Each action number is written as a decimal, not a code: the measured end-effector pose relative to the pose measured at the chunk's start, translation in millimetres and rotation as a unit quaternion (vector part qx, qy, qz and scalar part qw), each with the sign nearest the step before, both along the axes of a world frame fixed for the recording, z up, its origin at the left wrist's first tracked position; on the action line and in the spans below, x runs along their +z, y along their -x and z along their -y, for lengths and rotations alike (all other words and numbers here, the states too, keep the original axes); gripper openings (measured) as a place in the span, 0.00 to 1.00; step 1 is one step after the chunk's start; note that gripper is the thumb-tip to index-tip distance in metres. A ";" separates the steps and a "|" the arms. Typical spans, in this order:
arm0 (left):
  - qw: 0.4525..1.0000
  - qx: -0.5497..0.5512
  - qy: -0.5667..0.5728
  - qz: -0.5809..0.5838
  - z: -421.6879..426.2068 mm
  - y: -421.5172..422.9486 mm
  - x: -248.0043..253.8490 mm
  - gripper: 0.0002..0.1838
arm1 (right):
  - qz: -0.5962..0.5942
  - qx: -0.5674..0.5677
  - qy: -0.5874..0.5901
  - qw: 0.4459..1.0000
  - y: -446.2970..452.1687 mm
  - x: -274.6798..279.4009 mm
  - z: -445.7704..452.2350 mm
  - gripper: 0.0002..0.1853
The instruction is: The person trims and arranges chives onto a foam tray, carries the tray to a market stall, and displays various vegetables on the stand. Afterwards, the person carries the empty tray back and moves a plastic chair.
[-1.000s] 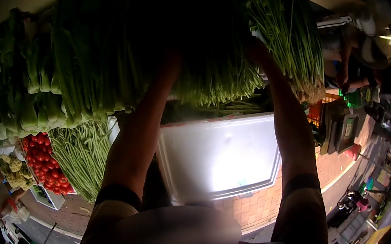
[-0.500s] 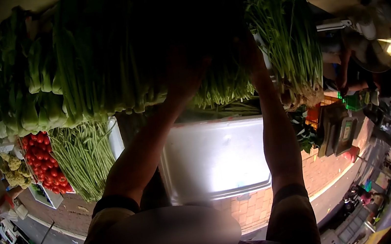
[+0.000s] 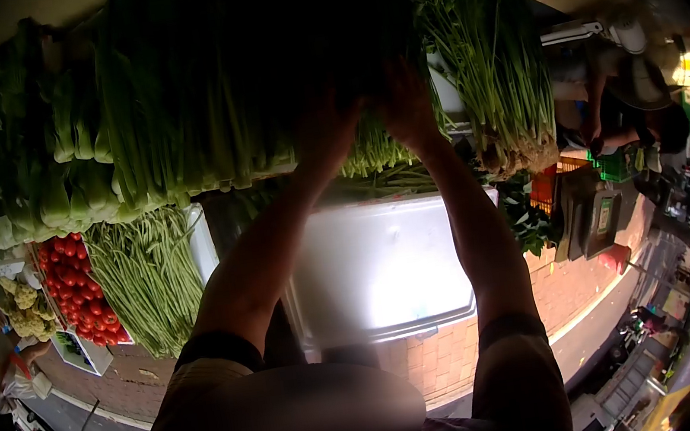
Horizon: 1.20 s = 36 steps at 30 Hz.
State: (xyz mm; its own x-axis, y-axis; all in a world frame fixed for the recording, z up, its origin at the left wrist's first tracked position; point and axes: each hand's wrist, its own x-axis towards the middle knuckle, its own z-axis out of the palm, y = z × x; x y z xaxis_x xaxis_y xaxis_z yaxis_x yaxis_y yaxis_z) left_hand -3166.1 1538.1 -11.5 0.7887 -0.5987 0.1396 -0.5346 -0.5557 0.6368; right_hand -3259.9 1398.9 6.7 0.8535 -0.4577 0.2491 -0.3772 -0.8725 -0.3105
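My left hand (image 3: 331, 126) and my right hand (image 3: 406, 113) reach forward into deep shadow over the bed of leafy greens. Between and below them show the pale cut ends of a bunch of thin green stalks (image 3: 376, 152). Each hand lies against one side of these stalks. Darkness swallows most of the fingers, so their grip is unclear. To the right lies a pile of long-stemmed greens with roots (image 3: 499, 95). Left of my left hand are rows of broad leafy stalks (image 3: 179, 150). A white foam box lid or panel (image 3: 353, 275) sits under my forearms.
At left are red tomatoes (image 3: 75, 286), long green beans (image 3: 149, 280), pale cauliflower-like heads (image 3: 26, 310) and pale-based leafy greens (image 3: 85, 193). At right stand a scale-like device (image 3: 602, 216) and an orange crate (image 3: 569, 164). Another person (image 3: 642, 89) is behind them.
My right hand has moved left, closer to my left hand, along the sides of the thin stalks. A white surface beside the rooted greens shows more. The view has shifted slightly.
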 end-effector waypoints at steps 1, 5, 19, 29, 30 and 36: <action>1.000 0.001 -0.013 -0.021 -2.7 0.5 3.5 0.43 | 0.000 -0.006 0.000 1.000 3.4 -0.2 -0.8 0.37; 0.999 -0.012 0.019 -0.035 -5.9 -2.7 11.8 0.40 | 0.064 -0.041 -0.038 0.996 20.9 35.2 -18.4 0.34; 0.971 0.009 -0.152 -0.186 -346.8 117.1 -15.7 0.17 | -0.208 -0.467 -0.262 0.819 540.0 -115.3 -111.6 0.35; 0.809 0.296 -0.255 -0.439 -584.7 281.4 -9.3 0.17 | -0.102 -0.415 -0.325 0.844 564.6 -71.7 -109.6 0.40; 0.799 0.300 -0.253 -0.455 -584.5 286.8 -8.5 0.18 | -0.081 -0.403 -0.315 0.855 583.5 -82.3 -110.8 0.41; 0.852 0.259 -0.040 -0.454 -531.5 304.3 29.7 0.12 | -0.014 -0.357 -0.346 0.868 605.0 -16.8 -158.7 0.18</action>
